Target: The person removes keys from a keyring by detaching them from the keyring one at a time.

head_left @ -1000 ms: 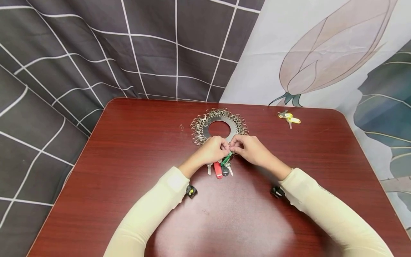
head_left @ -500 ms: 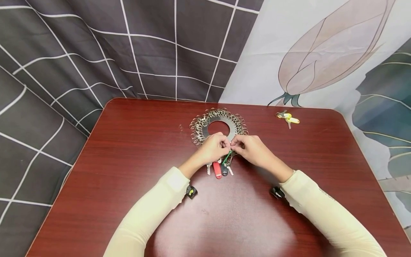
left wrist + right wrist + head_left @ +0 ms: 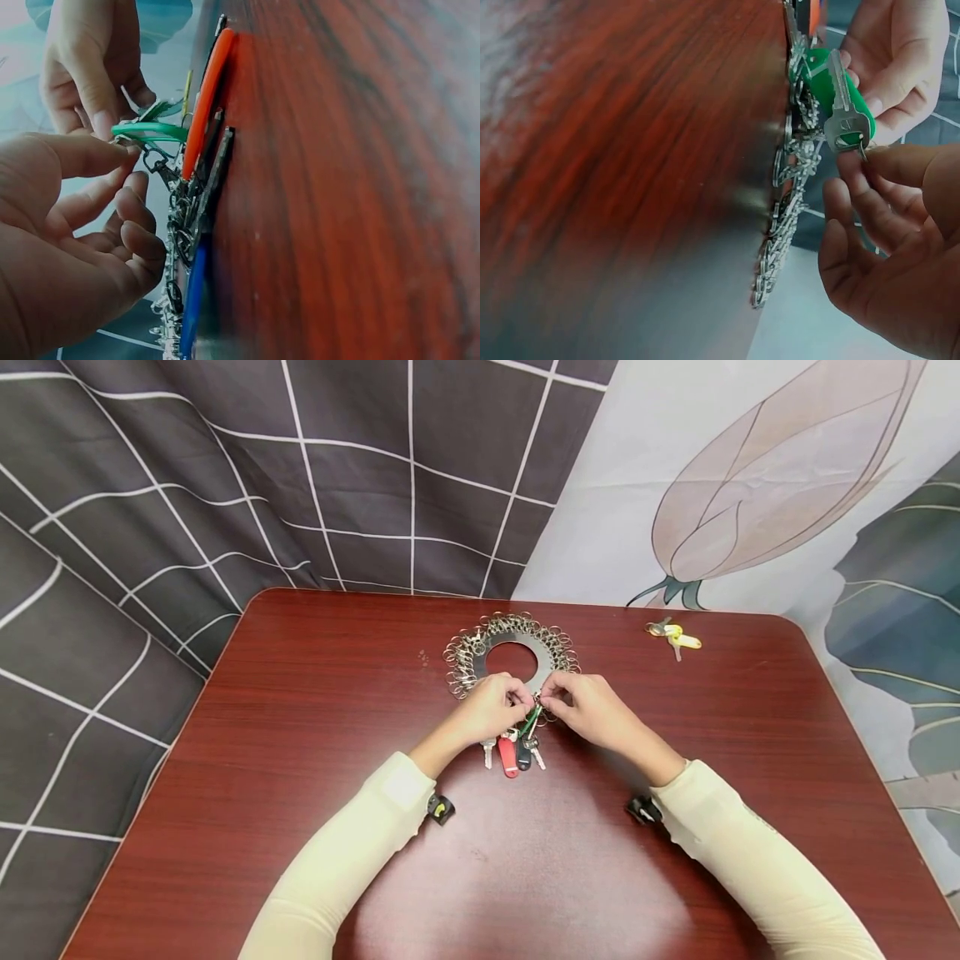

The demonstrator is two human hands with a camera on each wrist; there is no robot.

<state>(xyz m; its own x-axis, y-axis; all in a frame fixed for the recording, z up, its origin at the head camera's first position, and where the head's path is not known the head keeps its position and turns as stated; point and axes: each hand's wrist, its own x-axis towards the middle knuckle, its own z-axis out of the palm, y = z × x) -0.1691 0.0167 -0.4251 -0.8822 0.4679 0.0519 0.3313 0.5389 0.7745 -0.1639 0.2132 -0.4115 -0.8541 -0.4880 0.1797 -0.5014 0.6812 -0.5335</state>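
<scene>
A grey metal ring plate (image 3: 543, 662), its rim crowded with small snap clips and rings, lies on the table. At its near side, my left hand (image 3: 497, 706) and right hand (image 3: 587, 703) meet fingertip to fingertip. In the right wrist view, my right thumb and index finger pinch a small key ring (image 3: 864, 148) bearing a silver key (image 3: 844, 101) and a green key tag (image 3: 823, 84). My left thumb and index finger pinch at the same ring beside a metal clip (image 3: 156, 163); their exact contact is partly hidden. A red key tag (image 3: 509, 757) hangs below my hands.
A dark key tag (image 3: 524, 755) and loose-hanging keys (image 3: 488, 754) lie on the near side of the plate. Keys with a yellow tag (image 3: 687, 642) rest at the table's back right. Curtains (image 3: 360, 493) stand behind the red-brown table (image 3: 315, 693).
My hands stay together at the plate's near side. The left hand has shifted slightly left, and the green tag and key have turned between the fingertips.
</scene>
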